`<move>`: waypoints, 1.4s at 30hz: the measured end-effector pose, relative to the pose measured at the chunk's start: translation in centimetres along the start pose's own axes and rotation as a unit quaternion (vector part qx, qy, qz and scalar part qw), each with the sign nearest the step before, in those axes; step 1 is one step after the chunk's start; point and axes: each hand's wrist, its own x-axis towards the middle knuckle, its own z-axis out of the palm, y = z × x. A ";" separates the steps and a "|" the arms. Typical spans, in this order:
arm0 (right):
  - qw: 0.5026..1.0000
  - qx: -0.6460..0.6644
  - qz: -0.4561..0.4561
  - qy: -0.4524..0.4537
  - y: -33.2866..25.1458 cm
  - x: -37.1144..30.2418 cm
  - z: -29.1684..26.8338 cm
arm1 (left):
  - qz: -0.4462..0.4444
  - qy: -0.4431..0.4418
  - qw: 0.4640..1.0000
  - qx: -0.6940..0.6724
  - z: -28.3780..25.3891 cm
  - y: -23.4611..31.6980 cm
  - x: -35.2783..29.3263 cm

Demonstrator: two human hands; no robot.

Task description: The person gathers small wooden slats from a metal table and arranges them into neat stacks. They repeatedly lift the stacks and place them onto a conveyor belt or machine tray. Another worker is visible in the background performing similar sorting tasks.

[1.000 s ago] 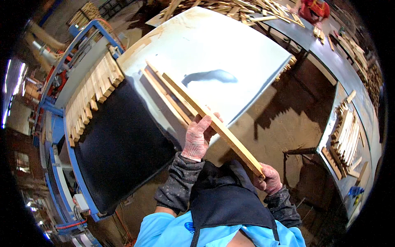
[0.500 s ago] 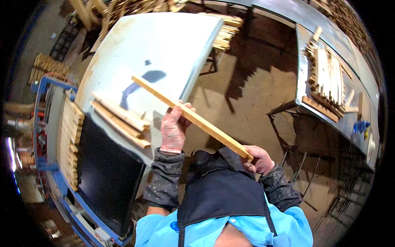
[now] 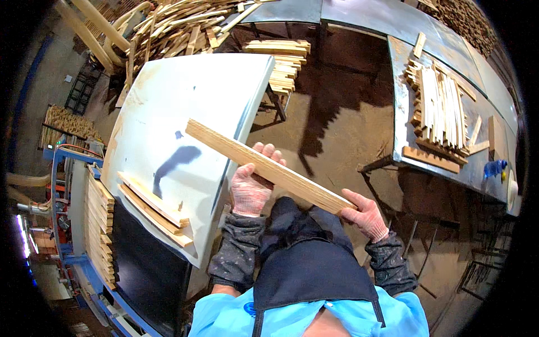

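A long wooden slat [image 3: 264, 165] lies slantwise across both my hands, its far end over the pale table to the left and its near end at the right. My left hand [image 3: 254, 190], in a light knitted glove, supports it from beneath near the middle, thumb on the near edge and fingertips showing past the far edge. My right hand [image 3: 365, 214], gloved alike, pinches the near end between thumb and fingers. The slat's broad face is turned up. A few loose slats [image 3: 154, 210] rest on the pale table beside my left arm.
The pale-topped table [image 3: 196, 106] stands at left, by a blue-framed machine with a black surface [image 3: 149, 269] and a row of wood pieces [image 3: 100, 230]. Stacked slats [image 3: 441, 109] and a blue bottle [image 3: 494, 168] sit on the right metal table [image 3: 400, 132]. Scrap wood [image 3: 174, 31] is heaped behind.
The slat has rolled from its narrow edge to show its broad face. My left hand has opened out more beneath it. The view has shifted, and both hands sit slightly farther right.
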 end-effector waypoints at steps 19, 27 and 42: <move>0.908 0.375 0.166 -0.083 -9.5 28.6 -8.9 | -0.158 -0.026 0.954 0.254 7.3 2.1 34.9; 0.834 0.527 0.149 -0.064 -9.1 40.5 -11.0 | -0.082 0.049 0.910 0.403 10.3 -4.9 47.0; 0.864 0.436 0.226 -0.107 -17.2 67.0 -25.5 | 0.005 0.250 0.915 0.317 9.8 -6.5 72.6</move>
